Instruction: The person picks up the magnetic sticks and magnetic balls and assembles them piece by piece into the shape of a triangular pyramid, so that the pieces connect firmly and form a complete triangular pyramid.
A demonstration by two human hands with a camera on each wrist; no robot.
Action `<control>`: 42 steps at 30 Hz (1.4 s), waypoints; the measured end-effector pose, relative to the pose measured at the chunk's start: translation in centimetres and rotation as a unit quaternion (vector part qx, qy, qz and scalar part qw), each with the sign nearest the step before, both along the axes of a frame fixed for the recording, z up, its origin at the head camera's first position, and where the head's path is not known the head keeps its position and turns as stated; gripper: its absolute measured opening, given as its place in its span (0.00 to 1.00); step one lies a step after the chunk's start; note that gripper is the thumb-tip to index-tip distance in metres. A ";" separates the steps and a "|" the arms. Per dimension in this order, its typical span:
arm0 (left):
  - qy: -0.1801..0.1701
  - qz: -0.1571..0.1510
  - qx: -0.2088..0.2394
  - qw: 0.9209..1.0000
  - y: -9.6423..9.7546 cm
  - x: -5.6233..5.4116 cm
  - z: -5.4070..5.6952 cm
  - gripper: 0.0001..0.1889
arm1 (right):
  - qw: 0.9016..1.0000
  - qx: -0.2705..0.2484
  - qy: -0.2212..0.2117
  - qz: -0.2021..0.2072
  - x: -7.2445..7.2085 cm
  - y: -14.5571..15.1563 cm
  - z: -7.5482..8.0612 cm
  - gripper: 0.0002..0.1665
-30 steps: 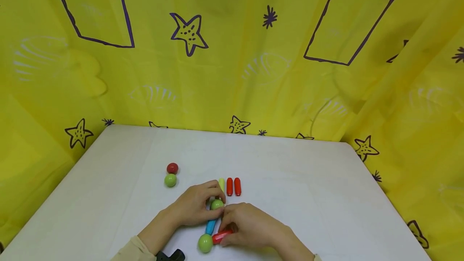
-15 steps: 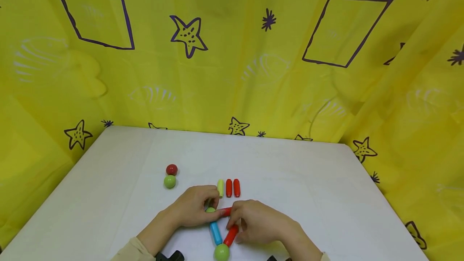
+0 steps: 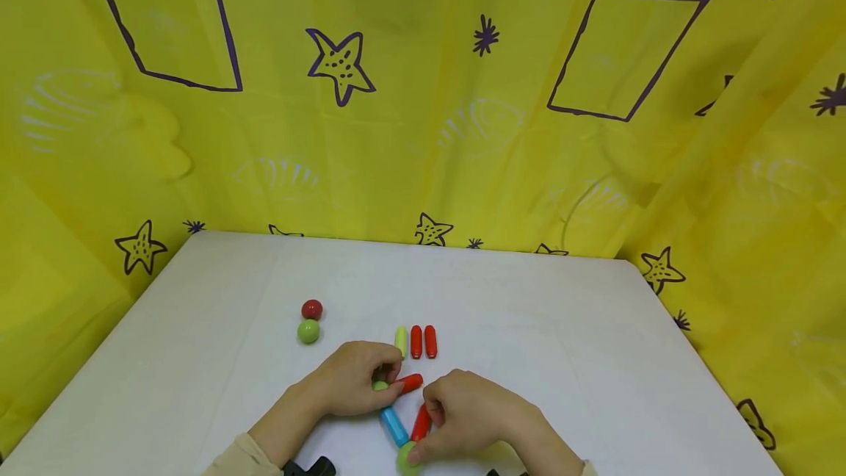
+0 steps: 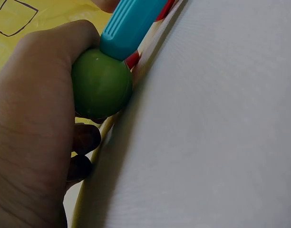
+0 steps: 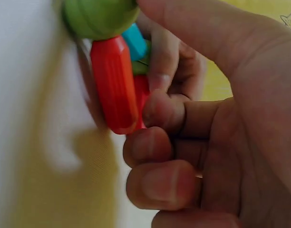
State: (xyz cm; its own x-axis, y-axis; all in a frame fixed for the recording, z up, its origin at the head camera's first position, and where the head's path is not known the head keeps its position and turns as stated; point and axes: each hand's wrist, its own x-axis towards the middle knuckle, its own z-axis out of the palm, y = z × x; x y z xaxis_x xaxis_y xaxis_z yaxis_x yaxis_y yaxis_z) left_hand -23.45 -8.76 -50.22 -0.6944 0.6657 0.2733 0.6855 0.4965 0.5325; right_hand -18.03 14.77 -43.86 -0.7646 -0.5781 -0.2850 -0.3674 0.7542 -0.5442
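My left hand [image 3: 357, 377] holds a green ball [image 4: 100, 85] between thumb and fingers. From this ball a blue stick [image 3: 395, 427] runs down to a second green ball [image 3: 405, 463], and a short red stick [image 3: 412, 383] points out to the right. A second red stick [image 5: 114, 85] rises from the lower ball, its upper end free of the first red stick. My right hand [image 3: 476, 413] has its thumb on the lower ball and its curled fingertips at the far end of this stick. The pieces look like a magnetic ball-and-stick building toy.
Behind the hands, a pale yellow-green stick [image 3: 401, 342] and two red sticks [image 3: 416, 342] lie side by side on the white table [image 3: 529, 314]. A red ball [image 3: 312, 309] and a green ball [image 3: 308, 331] stand to the left. A yellow patterned curtain [image 3: 396, 131] surrounds the table.
The lower ball has swung right, with the blue stick now slanting the other way. The upper red stick came into view. My right thumb moved from the lower red stick onto the lower ball.
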 end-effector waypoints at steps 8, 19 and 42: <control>-0.012 -0.010 -0.006 1.000 0.1 0.0 -0.2 0.16 | 0.999 -0.004 -0.032 0.006 -0.7 1.9 0.7 0.20; -0.029 0.004 -0.044 0.999 0.3 0.3 0.2 0.09 | 0.999 0.008 -0.047 0.011 -1.2 2.4 0.6 0.21; -0.035 -0.005 -0.026 0.999 0.1 0.0 0.0 0.18 | 0.998 -0.022 -0.058 -0.008 -2.2 3.9 0.7 0.15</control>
State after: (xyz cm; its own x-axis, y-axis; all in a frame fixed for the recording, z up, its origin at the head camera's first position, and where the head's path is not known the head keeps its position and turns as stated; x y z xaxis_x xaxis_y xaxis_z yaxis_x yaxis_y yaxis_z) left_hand -23.47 -8.61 -50.22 -0.7043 0.6845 0.1882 0.6518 0.5186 0.5533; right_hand -20.25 18.70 -43.12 -0.7375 -0.5794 -0.3470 -0.2874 0.7342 -0.6150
